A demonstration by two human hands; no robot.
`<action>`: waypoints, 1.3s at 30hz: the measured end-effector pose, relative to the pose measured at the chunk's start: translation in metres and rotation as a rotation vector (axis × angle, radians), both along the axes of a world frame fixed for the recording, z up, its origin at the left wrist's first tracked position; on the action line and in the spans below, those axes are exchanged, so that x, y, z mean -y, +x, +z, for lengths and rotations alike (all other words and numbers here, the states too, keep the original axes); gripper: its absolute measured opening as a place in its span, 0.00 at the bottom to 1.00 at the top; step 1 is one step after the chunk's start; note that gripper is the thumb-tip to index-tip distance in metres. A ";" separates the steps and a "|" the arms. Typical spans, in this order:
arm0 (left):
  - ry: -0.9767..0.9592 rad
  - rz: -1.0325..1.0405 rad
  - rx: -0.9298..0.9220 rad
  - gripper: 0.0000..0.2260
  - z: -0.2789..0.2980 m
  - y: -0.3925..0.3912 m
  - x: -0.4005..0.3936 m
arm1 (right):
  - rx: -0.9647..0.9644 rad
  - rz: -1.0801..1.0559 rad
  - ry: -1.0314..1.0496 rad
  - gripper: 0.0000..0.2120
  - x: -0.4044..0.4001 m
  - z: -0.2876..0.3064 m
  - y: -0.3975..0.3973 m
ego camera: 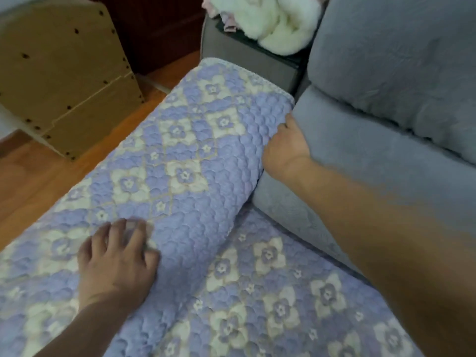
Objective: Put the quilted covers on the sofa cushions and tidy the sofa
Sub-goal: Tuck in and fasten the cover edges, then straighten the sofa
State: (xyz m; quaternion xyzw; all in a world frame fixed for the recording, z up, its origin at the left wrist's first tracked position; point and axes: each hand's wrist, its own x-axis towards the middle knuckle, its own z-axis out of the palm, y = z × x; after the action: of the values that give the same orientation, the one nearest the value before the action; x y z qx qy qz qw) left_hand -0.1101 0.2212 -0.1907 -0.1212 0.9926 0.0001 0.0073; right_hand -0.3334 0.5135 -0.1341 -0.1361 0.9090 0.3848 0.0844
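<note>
- Wooden flooring (38, 181) is showing at the upper left, with a tan studded panel (64, 73) standing on it.
- Beyond that, a grey sofa armrest (247, 63) is carrying a white fluffy bundle (280, 21).
- You are working on a lavender quilted cover (185, 163) with cream flower diamonds; it is wrapping the seat cushion that is sticking out toward the floor, its trimmed edge lying at the far end.
- A second quilted cover (283, 305) is lying flat on the seat at the lower right, touching the first.
- Your left hand (116, 264) is resting palm down on the top of the cover, fingers spread and fairly straight.
- Your right hand (286, 145) is pushing down between the covered cushion and the grey back cushion (373, 155); its fingers are curling into the gap and hidden, so you cannot tell whether they are pinching the fabric.
</note>
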 end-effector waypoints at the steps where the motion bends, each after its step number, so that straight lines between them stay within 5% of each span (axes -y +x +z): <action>1: 0.006 0.020 0.003 0.24 0.004 -0.006 -0.004 | -0.014 -0.008 -0.027 0.24 -0.003 0.003 0.006; 5: 0.009 0.031 0.068 0.23 0.012 -0.006 -0.006 | 0.126 -0.029 0.070 0.18 -0.051 0.018 0.066; 8: -0.010 -0.030 0.081 0.24 0.016 -0.002 0.002 | 0.185 -0.394 0.238 0.21 -0.132 0.022 0.129; 11: 0.037 0.022 0.007 0.24 0.015 -0.004 -0.009 | 0.281 -0.672 0.107 0.28 -0.211 0.009 0.164; 14: 0.153 -0.040 -0.167 0.22 0.008 -0.008 -0.041 | 0.412 -0.765 -0.271 0.43 -0.214 -0.031 0.153; 16: 0.247 -0.360 -0.261 0.23 0.001 -0.001 -0.075 | 0.378 -0.828 -0.716 0.36 -0.163 -0.060 0.139; 19: 0.345 -0.676 -0.055 0.23 -0.035 0.006 -0.132 | 0.272 -0.908 -1.268 0.26 -0.086 -0.106 0.111; 23: 0.179 -0.416 0.201 0.28 -0.089 -0.013 -0.150 | 0.282 -1.006 -1.707 0.32 -0.027 -0.151 0.050; 29: 0.161 -0.346 -0.001 0.27 -0.131 -0.011 -0.157 | 0.326 -1.178 -2.330 0.42 -0.026 -0.171 -0.025; 37: 0.165 -0.317 -0.001 0.28 -0.133 -0.018 -0.158 | 0.459 -1.187 -2.195 0.08 -0.032 -0.171 -0.029; 39: 0.208 -0.261 -0.032 0.29 -0.131 -0.026 -0.162 | 0.310 -1.223 -2.127 0.02 -0.036 -0.165 -0.025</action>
State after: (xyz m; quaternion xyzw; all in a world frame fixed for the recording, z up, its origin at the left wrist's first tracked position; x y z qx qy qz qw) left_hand -0.1359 0.3833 -0.3220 0.0101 0.9945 0.1039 0.0039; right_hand -0.3586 0.5494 -0.2994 0.2660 0.6643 -0.6679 0.2044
